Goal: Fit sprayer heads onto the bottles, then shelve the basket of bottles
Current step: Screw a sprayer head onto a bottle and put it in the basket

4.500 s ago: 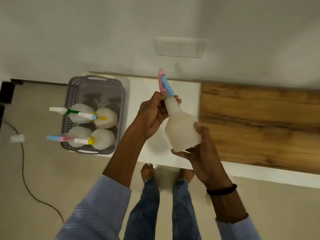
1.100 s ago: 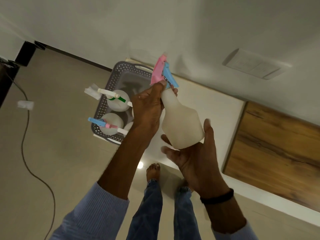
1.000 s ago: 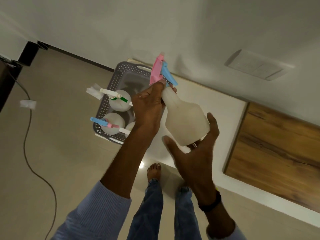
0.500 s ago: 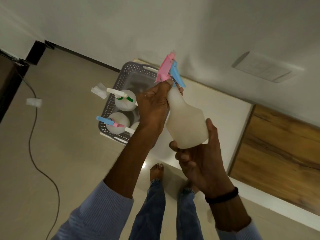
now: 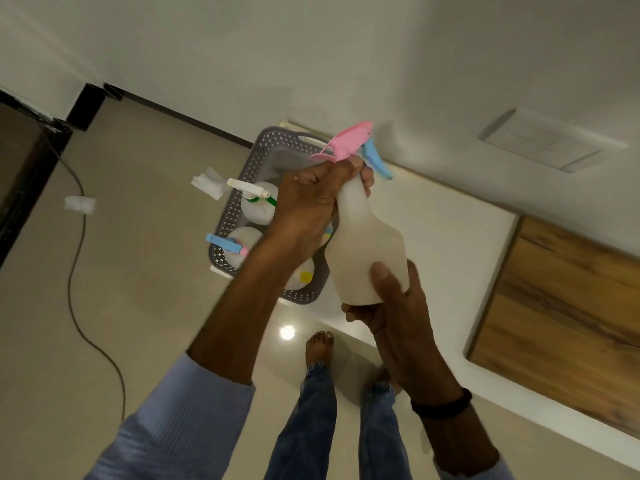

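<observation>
I hold a white spray bottle [image 5: 363, 251] upright in front of me, over the counter's left part. My right hand [image 5: 391, 306] grips its base from below. My left hand [image 5: 311, 202] is wrapped around its neck, just under the pink and blue sprayer head [image 5: 353, 143] that sits on top. Behind my left arm a grey perforated basket [image 5: 256, 161] stands at the left end of the white counter [image 5: 450, 230]. It holds several white bottles with sprayer heads, one green and white [image 5: 252, 192], one blue and pink [image 5: 225, 244]. My arm hides the others in part.
A wooden panel [image 5: 561, 306] covers the counter to the right. A switch plate [image 5: 540, 143] is on the wall above. A black cable [image 5: 76, 265] runs across the beige floor at left, near two white scraps [image 5: 80, 204]. Dark furniture [image 5: 20, 161] stands at the far left.
The view has swung left and tilted. My right hand let go of the bottle's base for a moment, then took it again. My left hand stayed on the neck while the sprayer head turned.
</observation>
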